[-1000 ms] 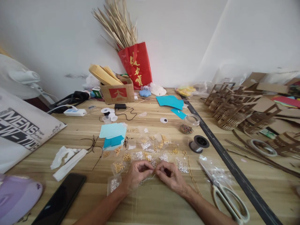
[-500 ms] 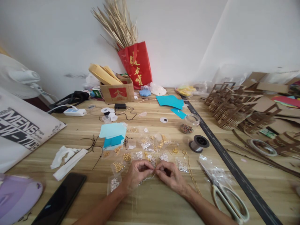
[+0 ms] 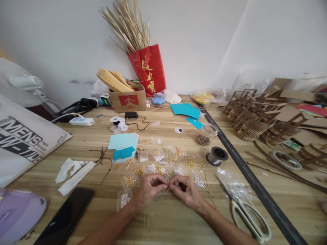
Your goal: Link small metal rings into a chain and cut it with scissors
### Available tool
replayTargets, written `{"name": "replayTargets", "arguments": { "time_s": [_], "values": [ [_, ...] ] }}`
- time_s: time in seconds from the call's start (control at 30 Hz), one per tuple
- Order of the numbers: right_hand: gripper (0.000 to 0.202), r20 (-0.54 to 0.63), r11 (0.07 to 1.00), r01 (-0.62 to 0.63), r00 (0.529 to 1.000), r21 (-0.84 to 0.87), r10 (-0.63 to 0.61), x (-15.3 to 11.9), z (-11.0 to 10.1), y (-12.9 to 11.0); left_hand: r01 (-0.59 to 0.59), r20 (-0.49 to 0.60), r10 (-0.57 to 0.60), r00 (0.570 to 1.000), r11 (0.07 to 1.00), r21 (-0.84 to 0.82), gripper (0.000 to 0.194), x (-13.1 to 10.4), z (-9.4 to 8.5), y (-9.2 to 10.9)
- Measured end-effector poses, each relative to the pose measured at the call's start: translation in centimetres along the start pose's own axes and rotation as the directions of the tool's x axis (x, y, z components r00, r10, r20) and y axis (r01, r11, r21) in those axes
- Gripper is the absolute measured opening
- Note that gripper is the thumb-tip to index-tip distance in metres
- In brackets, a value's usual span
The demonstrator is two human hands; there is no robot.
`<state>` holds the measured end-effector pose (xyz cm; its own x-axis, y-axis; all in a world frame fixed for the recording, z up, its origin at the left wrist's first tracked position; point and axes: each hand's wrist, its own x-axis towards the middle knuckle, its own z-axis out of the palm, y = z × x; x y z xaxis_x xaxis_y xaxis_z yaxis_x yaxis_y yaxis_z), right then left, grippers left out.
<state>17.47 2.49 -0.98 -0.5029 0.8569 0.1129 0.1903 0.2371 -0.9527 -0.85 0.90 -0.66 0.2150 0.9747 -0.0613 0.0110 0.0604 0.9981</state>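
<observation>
Fingertips of my left hand [image 3: 150, 190] and my right hand [image 3: 186, 192] meet at the table's middle, both pinched closed. A thin silvery chain [image 3: 158, 195] curves up from beneath my left hand to the pinch. Whatever my right fingertips grip is too small to make out. Fine pale threads [image 3: 146, 217] run down the table below my left wrist. Small bags of gold beads [image 3: 129, 181] and silver beads [image 3: 178, 170] lie around my hands. Just right of my right hand are a bag of silver rings [image 3: 198, 179] and a gold chain [image 3: 209, 190].
White-handled scissors [image 3: 251, 217] and a wire spool [image 3: 217, 156] lie to the right, near a dark strip [image 3: 245, 170] across the table. A black phone [image 3: 65, 216] is at the left. Blue cards [image 3: 124, 143] lie further back; several woven baskets [image 3: 245, 119] stand far right.
</observation>
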Motion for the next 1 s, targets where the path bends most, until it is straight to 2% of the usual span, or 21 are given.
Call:
{"name": "replayTargets", "arguments": {
  "time_s": [0.6, 1.0],
  "values": [
    [0.022, -0.024, 1.000, -0.020, 1.000, 0.001, 0.020, 0.14, 0.06, -0.46, 0.003, 0.006, -0.003, 1.000, 1.000, 0.023, 0.007, -0.19, 0.09, 0.61],
    [0.015, -0.011, 1.000, -0.003, 1.000, -0.003, 0.003, 0.10, 0.03, -0.19, 0.020, 0.010, -0.020, 1.000, 1.000, 0.008, 0.008, -0.16, 0.18, 0.90]
  ]
}}
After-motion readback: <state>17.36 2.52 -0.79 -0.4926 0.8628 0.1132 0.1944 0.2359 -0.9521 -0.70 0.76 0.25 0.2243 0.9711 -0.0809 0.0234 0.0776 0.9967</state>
